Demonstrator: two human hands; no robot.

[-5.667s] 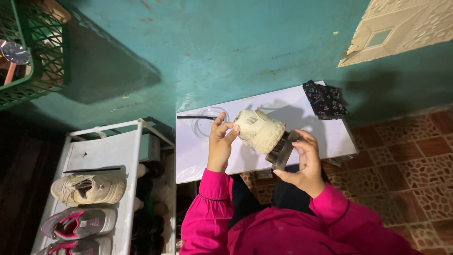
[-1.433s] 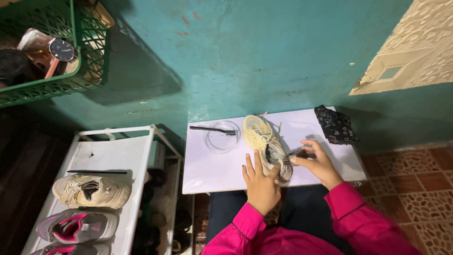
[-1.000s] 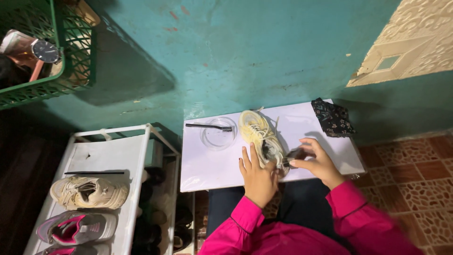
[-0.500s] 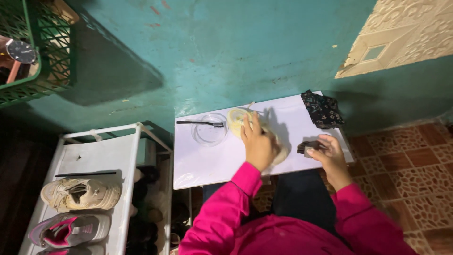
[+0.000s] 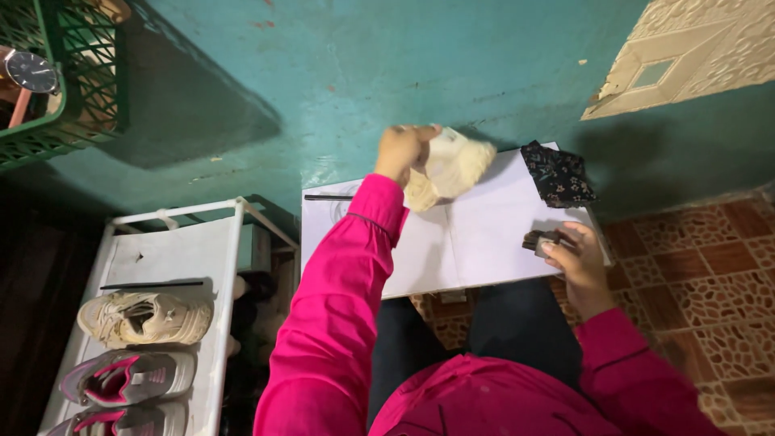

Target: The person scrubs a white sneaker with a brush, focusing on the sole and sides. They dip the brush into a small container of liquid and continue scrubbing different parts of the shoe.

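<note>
The middle of the white surface [image 5: 476,242] lay bare between the two hands. At its far edge the left hand [image 5: 404,149] held a cream shoe [image 5: 452,165] against the teal wall [image 5: 363,73], blocking that side. A dark patterned cloth [image 5: 557,173] filled the far right corner. The right hand [image 5: 577,258] with a small dark block [image 5: 539,241] occupied the right edge. A white shoe rack [image 5: 173,258] stood close on the left.

My left hand [image 5: 406,149] and the cream shoe [image 5: 449,168] are motion-blurred. My sleeve [image 5: 339,291] hides part of the clear dish beside the shoe. The small dark thing [image 5: 539,240] in my right hand [image 5: 577,262] is unidentifiable.
</note>
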